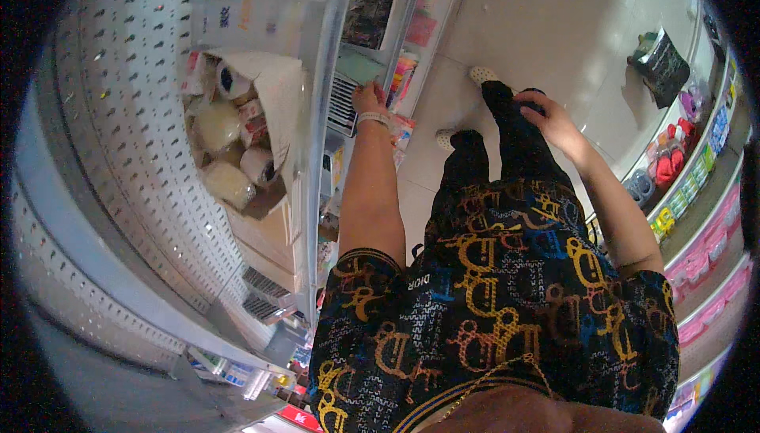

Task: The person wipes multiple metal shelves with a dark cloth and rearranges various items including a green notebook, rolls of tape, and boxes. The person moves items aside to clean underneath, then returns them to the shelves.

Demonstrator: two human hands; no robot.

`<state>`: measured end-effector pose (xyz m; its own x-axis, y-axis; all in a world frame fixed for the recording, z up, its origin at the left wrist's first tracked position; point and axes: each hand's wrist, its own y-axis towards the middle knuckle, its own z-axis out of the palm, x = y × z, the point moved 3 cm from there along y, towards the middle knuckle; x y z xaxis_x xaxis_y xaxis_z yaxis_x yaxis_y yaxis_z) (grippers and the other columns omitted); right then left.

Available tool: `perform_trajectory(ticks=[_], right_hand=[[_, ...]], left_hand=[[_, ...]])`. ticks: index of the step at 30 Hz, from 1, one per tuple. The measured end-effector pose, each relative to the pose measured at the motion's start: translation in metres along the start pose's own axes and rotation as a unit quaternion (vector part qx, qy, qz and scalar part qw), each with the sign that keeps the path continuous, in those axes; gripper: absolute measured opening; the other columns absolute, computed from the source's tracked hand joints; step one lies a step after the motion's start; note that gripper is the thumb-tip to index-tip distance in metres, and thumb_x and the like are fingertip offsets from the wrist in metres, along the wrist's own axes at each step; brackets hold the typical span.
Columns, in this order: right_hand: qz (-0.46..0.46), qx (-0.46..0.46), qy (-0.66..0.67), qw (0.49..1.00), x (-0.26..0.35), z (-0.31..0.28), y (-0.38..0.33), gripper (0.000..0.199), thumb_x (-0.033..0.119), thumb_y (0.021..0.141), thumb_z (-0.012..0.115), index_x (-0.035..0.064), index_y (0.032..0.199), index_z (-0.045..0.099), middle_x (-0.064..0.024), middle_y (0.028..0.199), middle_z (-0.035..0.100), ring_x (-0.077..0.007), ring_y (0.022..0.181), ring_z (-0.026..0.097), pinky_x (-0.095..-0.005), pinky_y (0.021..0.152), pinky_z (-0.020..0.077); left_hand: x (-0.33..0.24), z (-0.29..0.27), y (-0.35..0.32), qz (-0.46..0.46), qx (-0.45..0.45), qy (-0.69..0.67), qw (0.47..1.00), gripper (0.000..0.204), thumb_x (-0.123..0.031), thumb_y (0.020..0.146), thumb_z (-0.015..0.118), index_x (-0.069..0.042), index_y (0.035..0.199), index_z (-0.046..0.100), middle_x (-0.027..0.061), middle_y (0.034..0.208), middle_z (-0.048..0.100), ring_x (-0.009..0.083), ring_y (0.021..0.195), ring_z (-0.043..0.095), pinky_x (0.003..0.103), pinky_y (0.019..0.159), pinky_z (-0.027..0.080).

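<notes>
While the view is directed straight down a shop aisle, the following is recorded.

Left hand [369, 99]: extended to the front edge of the lower shelf [372, 65]; a pale wristband [374, 119] is worn; the fingers are laid against the shelf goods, and whether they are spread or pinching cannot be told.

Packets [402, 77]: brightly coloured flat packs are racked on the lower shelf, just beside the left hand.

Right hand [546, 116]: placed on the raised knee of the dark trousers [507, 140]; the fingers are curled over the fabric, nothing else being held.

Cardboard box [261, 108]: set open on the upper shelf, left of the left arm; rolls and wrapped pale bundles [218, 126] are contained in it.

Pegboard wall [119, 116]: seen behind the box.

Far shelves [704, 219]: stocked with pink and red goods, well apart on the right.

Floor [554, 21]: pale; a dark bag [663, 65] is lying on it.
</notes>
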<state>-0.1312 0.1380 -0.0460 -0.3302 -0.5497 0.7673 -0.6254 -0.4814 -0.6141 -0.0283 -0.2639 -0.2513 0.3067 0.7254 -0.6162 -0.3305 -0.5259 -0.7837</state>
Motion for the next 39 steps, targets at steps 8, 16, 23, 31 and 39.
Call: perform_trajectory(ticks=[8, 16, 23, 31, 39], right_hand=[[0.034, -0.022, 0.008, 0.999, -0.012, 0.003, -0.022, 0.029, 0.015, 0.094, 0.054, 0.0033, 0.120, 0.057, -0.0086, 0.115, 0.060, -0.0177, 0.107, 0.054, -0.0306, 0.095, 0.0409], [0.078, -0.019, 0.022, 0.996, -0.020, 0.001, -0.036, 0.031, 0.014, 0.094, 0.053, 0.0043, 0.123, 0.055, -0.0070, 0.117, 0.060, -0.0162, 0.106, 0.054, -0.0295, 0.094, 0.0417], [0.076, -0.019, 0.014, 0.997, -0.024, 0.008, -0.041, 0.031, 0.018, 0.094, 0.054, 0.0056, 0.122, 0.056, -0.0099, 0.122, 0.059, -0.0221, 0.114, 0.053, -0.0325, 0.098, 0.0397], [0.081, -0.007, 0.012, 0.997, -0.010, 0.009, -0.033, 0.031, 0.016, 0.093, 0.055, 0.0057, 0.122, 0.056, -0.0082, 0.124, 0.057, -0.0198, 0.116, 0.051, -0.0319, 0.102, 0.0354], [-0.072, 0.045, 0.110, 0.990, 0.055, 0.008, -0.004, 0.047, -0.004, 0.082, 0.056, 0.0069, 0.128, 0.052, -0.0080, 0.129, 0.055, -0.0194, 0.123, 0.047, -0.0324, 0.107, 0.0331]], left_hand=[[-0.013, -0.013, 0.059, -0.032, -0.076, 0.133, 0.988, 0.036, -0.002, 0.087, 0.059, -0.010, 0.120, 0.047, 0.0085, 0.071, 0.061, 0.0162, 0.051, 0.056, 0.028, 0.043, 0.045], [-0.006, -0.022, 0.063, -0.018, 0.005, 0.108, 0.994, 0.089, 0.005, 0.087, 0.056, -0.031, 0.151, 0.006, 0.0127, 0.081, 0.058, 0.0204, 0.062, 0.055, 0.033, 0.054, 0.047], [-0.024, -0.015, 0.060, 0.068, 0.003, 0.242, 0.968, 0.085, -0.011, 0.088, 0.060, -0.025, 0.152, 0.006, 0.0149, 0.085, 0.060, 0.0210, 0.057, 0.057, 0.031, 0.048, 0.047], [-0.046, 0.012, 0.022, 0.175, -0.065, 0.588, 0.787, 0.059, -0.018, 0.089, 0.057, -0.009, 0.141, 0.029, 0.0172, 0.101, 0.063, 0.0263, 0.077, 0.060, 0.037, 0.066, 0.050], [0.096, 0.081, -0.130, 0.272, 0.362, 0.442, 0.775, 0.085, -0.014, 0.074, 0.076, -0.005, 0.145, 0.029, 0.0132, 0.129, 0.047, 0.0299, 0.116, 0.049, 0.038, 0.104, 0.038]])
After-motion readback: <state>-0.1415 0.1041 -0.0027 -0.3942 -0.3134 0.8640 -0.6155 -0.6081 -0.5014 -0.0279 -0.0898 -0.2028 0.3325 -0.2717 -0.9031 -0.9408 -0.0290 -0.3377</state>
